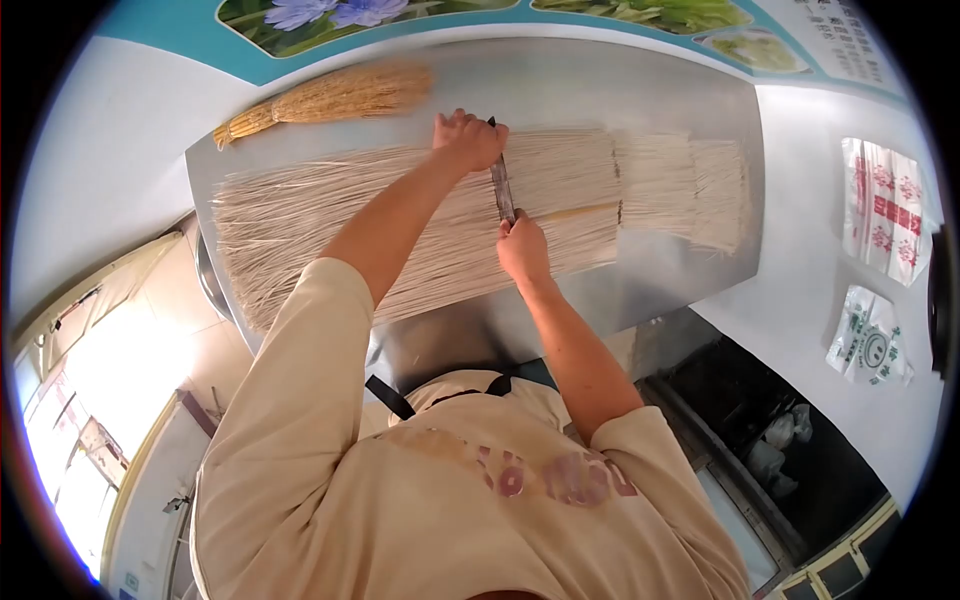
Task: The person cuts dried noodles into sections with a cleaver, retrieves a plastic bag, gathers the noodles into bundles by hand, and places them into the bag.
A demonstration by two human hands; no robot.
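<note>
Long, thin, pale strands like dried noodles [350, 225] lie in a wide layer on a metal table [640, 290]. A long, dark knife blade [502, 185] crosses the strands from back to front. My left hand [470, 140] is closed around its far end, where a black tip sticks out. At the near end, my right hand [523, 247] is wrapped around the knife. A thin, light wooden stick [580, 212] lies over the strands to the right of the blade. Shorter cut sections [655, 182] sit farther right.
A straw hand broom [345, 92] lies at the table's back left. A white wall stands to the right, with red-printed plastic bags [885, 210] and a green-printed bag [870, 338] on it. A picture board [620, 30] runs along the back. Bright windows are at lower left.
</note>
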